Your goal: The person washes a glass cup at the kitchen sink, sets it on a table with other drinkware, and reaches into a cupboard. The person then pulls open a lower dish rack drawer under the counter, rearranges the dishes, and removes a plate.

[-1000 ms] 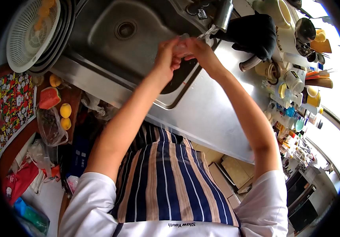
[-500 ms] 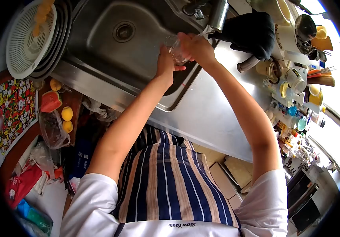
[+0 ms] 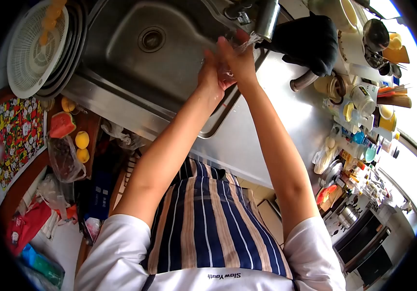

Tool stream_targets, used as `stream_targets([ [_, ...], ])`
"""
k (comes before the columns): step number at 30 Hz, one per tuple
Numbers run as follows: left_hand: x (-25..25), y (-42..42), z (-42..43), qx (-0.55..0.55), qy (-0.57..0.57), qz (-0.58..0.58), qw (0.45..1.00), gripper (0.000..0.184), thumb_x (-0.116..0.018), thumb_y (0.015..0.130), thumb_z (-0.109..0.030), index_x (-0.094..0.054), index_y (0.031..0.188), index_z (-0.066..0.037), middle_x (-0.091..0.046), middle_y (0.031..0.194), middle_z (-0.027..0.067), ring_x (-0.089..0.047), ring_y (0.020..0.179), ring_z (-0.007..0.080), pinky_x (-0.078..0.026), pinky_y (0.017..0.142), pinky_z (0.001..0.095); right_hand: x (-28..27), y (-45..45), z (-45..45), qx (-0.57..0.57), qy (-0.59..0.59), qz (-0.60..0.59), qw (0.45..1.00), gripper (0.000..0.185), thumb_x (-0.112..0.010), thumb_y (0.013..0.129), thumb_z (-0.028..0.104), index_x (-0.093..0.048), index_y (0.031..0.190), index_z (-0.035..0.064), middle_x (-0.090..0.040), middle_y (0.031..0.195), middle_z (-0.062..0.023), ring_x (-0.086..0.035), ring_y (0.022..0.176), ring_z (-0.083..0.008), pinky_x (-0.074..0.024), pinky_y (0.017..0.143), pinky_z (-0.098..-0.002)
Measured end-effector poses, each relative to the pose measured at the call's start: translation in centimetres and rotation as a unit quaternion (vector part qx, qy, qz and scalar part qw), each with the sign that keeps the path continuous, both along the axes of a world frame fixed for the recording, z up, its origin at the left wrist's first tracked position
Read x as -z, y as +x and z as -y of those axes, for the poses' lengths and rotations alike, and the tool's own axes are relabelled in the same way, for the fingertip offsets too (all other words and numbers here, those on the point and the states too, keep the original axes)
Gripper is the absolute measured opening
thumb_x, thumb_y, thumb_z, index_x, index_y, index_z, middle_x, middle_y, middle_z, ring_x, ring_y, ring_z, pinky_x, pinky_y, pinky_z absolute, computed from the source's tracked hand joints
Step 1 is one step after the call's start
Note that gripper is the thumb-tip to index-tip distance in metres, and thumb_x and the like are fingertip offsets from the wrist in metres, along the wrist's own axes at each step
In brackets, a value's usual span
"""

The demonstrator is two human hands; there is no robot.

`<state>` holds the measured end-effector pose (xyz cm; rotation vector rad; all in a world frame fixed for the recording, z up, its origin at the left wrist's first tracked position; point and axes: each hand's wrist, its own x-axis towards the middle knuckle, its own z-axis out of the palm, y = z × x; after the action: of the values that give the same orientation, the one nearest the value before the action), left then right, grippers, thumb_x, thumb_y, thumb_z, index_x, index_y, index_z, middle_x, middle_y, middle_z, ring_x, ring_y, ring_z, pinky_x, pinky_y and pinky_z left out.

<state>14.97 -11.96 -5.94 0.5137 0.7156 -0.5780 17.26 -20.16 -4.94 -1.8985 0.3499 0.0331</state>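
Water runs from the metal faucet (image 3: pixel 268 22) onto a clear, glass-like vessel (image 3: pixel 225 72) between my hands, over the right part of the steel sink (image 3: pixel 179 63). My left hand (image 3: pixel 210 72) supports the vessel from the left side, its fingers partly hidden. On the other side my right hand (image 3: pixel 237 58) presses against the vessel, fingers stretched along it. Much of the vessel is covered by my hands and blurred by the splashing.
A white colander (image 3: pixel 36 58) rests on stacked basins at the upper left. Fruit, including a watermelon piece (image 3: pixel 62 124), lies below it. A black kettle-like object (image 3: pixel 310 43) stands right of the faucet, before crowded jars and utensils.
The vessel, seen plainly half a second ago, is now mostly covered by my hands. My right forearm has swung inward to the left, and my hands have come closer together.
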Motion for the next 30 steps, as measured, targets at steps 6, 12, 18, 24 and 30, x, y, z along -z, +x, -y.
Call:
stream_targets([
  [6, 2.4, 0.7, 0.0, -0.052, 0.03, 0.022, 0.998, 0.052, -0.024, 0.1, -0.051, -0.053, 0.108, -0.008, -0.061, 0.095, 0.0047, -0.059, 0.083, 0.0161, -0.05, 0.074, 0.0313, 2.0, -5.3, -1.6, -0.073, -0.084, 0.085, 0.99, 0.081, -0.062, 0.086, 0.018, -0.011, 0.145, -0.0027, -0.019, 0.147, -0.028, -0.021, 0.137, -0.0428, -0.0253, 0.11, -0.0421],
  [12, -0.2, -0.1, -1.1, 0.032, 0.068, 0.106, 0.992, 0.041, -0.034, 0.101, -0.039, -0.057, 0.101, -0.006, -0.062, 0.088, 0.0035, -0.059, 0.077, 0.0129, -0.05, 0.069, 0.0259, -0.5, -4.1, 0.9, -0.07, -0.13, 0.14, 0.979, 0.066, -0.069, 0.081, 0.016, -0.034, 0.134, -0.0022, -0.027, 0.143, -0.027, -0.033, 0.129, -0.0406, -0.0329, 0.104, -0.0419],
  [18, 0.8, -1.8, -1.3, 0.009, 0.279, 0.261, 0.924, 0.023, -0.048, 0.098, -0.025, -0.059, 0.098, -0.005, -0.063, 0.084, 0.004, -0.059, 0.073, 0.011, -0.046, 0.065, 0.0231, -4.8, -0.4, 1.5, -0.04, 0.051, -0.092, 0.994, 0.028, -0.057, 0.092, 0.023, -0.058, 0.102, -0.0035, -0.063, 0.084, -0.0082, -0.06, 0.079, -0.0164, -0.047, 0.075, -0.0304],
  [24, -0.9, -0.6, -1.5, -0.018, 0.538, 0.48, 0.693, 0.009, -0.059, 0.088, -0.011, -0.061, 0.093, -0.005, -0.064, 0.092, 0.0072, -0.061, 0.081, 0.0233, -0.048, 0.069, 0.0341, -4.2, 1.4, -0.2, 0.041, -0.014, -0.137, 0.99, 0.029, -0.061, 0.087, 0.023, -0.053, 0.097, -0.0028, -0.062, 0.079, -0.0103, -0.062, 0.075, -0.0197, -0.0467, 0.067, -0.0317],
  [30, -1.3, 0.6, -3.0, -0.009, 0.613, 0.577, 0.54, 0.014, -0.061, 0.084, -0.009, -0.06, 0.097, -0.005, -0.064, 0.099, 0.0104, -0.061, 0.09, 0.0315, -0.05, 0.075, 0.0379, -7.4, 0.0, -1.0, 0.076, 0.127, -0.157, 0.976, 0.032, -0.06, 0.087, 0.025, -0.056, 0.101, -0.004, -0.063, 0.088, -0.0104, -0.062, 0.079, -0.0183, -0.0455, 0.072, -0.0315],
])
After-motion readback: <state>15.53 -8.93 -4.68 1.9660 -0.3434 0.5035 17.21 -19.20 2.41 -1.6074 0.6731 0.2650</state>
